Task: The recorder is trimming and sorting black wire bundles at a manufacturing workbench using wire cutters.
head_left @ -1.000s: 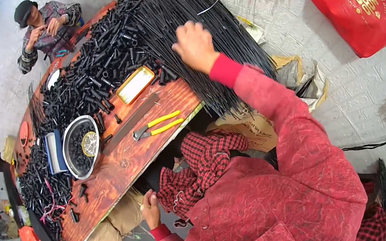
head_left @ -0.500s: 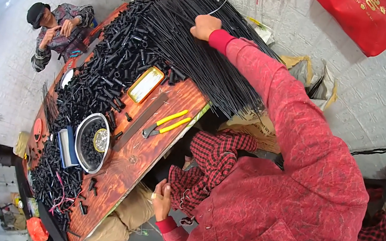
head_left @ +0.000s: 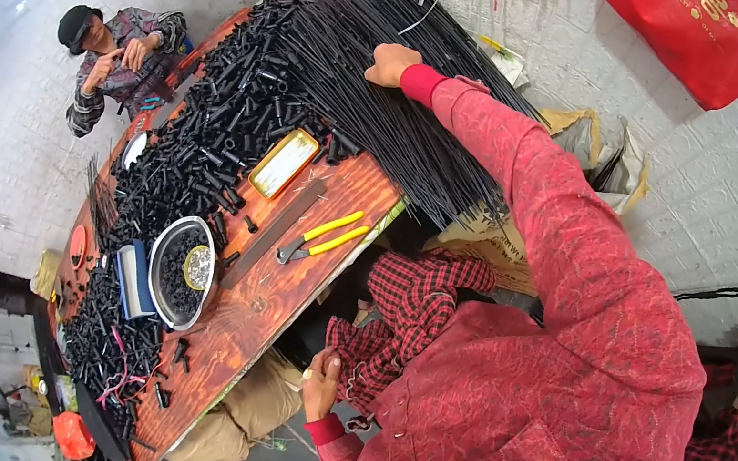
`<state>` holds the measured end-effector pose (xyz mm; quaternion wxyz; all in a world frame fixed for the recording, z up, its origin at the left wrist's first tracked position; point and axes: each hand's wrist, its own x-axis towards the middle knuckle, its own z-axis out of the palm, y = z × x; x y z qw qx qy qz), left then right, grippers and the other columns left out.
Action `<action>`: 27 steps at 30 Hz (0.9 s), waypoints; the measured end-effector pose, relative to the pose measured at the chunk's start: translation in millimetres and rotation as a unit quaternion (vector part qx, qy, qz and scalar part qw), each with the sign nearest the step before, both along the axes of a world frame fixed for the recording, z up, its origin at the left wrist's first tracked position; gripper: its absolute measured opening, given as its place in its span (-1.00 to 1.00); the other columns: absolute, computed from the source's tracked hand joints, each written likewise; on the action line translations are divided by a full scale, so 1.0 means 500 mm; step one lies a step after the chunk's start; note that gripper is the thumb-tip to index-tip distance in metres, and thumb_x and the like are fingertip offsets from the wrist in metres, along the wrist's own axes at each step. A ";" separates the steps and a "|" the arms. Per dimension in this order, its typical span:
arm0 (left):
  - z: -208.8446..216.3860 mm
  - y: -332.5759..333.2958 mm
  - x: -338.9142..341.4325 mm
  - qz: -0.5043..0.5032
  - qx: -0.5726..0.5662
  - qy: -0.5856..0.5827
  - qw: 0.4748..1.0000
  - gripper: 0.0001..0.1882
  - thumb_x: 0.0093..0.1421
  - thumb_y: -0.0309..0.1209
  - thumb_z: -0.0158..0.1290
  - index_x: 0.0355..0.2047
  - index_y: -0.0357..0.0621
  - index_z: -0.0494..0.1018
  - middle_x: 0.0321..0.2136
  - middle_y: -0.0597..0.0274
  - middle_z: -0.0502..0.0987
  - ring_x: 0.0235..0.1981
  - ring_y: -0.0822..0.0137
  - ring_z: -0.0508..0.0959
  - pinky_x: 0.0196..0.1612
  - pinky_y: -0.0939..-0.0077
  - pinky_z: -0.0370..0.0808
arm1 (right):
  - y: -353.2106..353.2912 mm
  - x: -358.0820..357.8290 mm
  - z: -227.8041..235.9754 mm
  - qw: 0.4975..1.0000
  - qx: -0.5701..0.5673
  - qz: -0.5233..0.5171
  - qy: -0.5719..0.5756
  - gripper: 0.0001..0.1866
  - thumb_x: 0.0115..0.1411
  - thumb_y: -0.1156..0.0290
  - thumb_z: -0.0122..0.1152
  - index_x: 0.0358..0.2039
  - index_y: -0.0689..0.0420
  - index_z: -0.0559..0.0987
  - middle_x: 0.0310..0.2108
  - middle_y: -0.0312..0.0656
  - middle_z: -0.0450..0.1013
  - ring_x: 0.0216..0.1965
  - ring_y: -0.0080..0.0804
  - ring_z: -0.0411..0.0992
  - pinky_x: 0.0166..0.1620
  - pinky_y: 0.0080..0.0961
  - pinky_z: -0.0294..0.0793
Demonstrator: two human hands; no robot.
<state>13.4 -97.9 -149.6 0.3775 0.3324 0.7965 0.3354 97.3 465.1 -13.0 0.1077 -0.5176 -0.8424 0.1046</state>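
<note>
My right hand (head_left: 390, 66) lies closed on a large heap of long thin black rods (head_left: 440, 150) at the far end of the table. Its fingers curl down among the rods, and the fingertips are hidden. My left hand (head_left: 322, 383), wearing a ring, is held low beside the table's near edge with thumb and fingers pressed together. Whatever is between them, if anything, is too small to make out. A red-and-black checked cloth (head_left: 406, 299) hangs close to that hand.
Short black tubular parts (head_left: 211, 128) are piled along the wooden table (head_left: 223, 328). Yellow-handled pliers (head_left: 324, 238), an open tin (head_left: 284, 164), a metal bowl (head_left: 159, 260) and a blue box (head_left: 132, 280) stand there. Across the table sits a co-worker (head_left: 125, 62), hands raised. A red bag (head_left: 698, 41) is at upper right.
My right hand has shifted slightly nearer over the rods, still closed. My left hand has moved a little to the right. The whole view has shifted slightly.
</note>
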 end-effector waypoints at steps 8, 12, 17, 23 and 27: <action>-0.051 -0.032 -0.018 0.003 0.022 0.015 1.000 -0.55 0.32 -0.22 0.04 0.10 -0.26 0.42 -0.06 0.08 0.57 -0.05 0.32 0.53 0.03 0.42 0.43 | -0.023 0.054 0.031 0.999 -0.025 0.032 -0.003 -0.34 0.20 -0.22 0.05 -0.20 0.22 0.64 -0.18 0.05 0.58 -0.12 0.04 0.55 -0.10 -0.07 0.50; -0.046 -0.029 -0.014 0.005 0.005 0.016 1.000 -0.57 0.32 -0.23 0.03 0.09 -0.27 0.43 -0.07 0.10 0.57 -0.06 0.32 0.53 0.02 0.42 0.44 | -0.019 0.105 0.034 0.997 -0.014 0.073 -0.018 -0.36 0.17 -0.21 0.09 -0.26 0.21 0.65 -0.22 0.06 0.58 -0.15 0.06 0.55 -0.13 -0.06 0.51; -0.033 -0.021 -0.006 -0.003 -0.011 0.009 1.000 -0.59 0.31 -0.24 0.04 0.07 -0.24 0.43 -0.10 0.08 0.58 -0.08 0.29 0.55 0.00 0.42 0.44 | 0.015 0.171 0.002 0.982 0.149 -0.045 0.107 -0.49 0.10 -0.08 0.25 -0.26 0.17 0.64 -0.25 0.04 0.56 -0.21 0.01 0.55 -0.17 -0.08 0.53; -0.052 -0.016 -0.007 -0.025 0.002 0.032 0.999 -0.59 0.30 -0.25 0.06 0.07 -0.21 0.43 -0.15 0.09 0.59 -0.12 0.27 0.56 -0.02 0.42 0.46 | 0.065 0.206 -0.034 0.993 0.076 -0.089 0.006 -0.45 -0.02 -0.06 0.38 -0.24 0.20 0.63 -0.22 0.11 0.56 -0.15 0.08 0.54 -0.11 -0.06 0.52; -0.040 0.000 0.000 -0.035 -0.017 0.005 0.999 -0.58 0.31 -0.22 0.06 0.07 -0.23 0.43 -0.18 0.10 0.59 -0.15 0.30 0.56 -0.05 0.43 0.47 | 0.088 0.213 -0.028 0.991 0.063 -0.090 0.076 -0.46 -0.04 -0.07 0.37 -0.29 0.20 0.66 -0.28 0.08 0.58 -0.19 0.01 0.56 -0.14 -0.10 0.53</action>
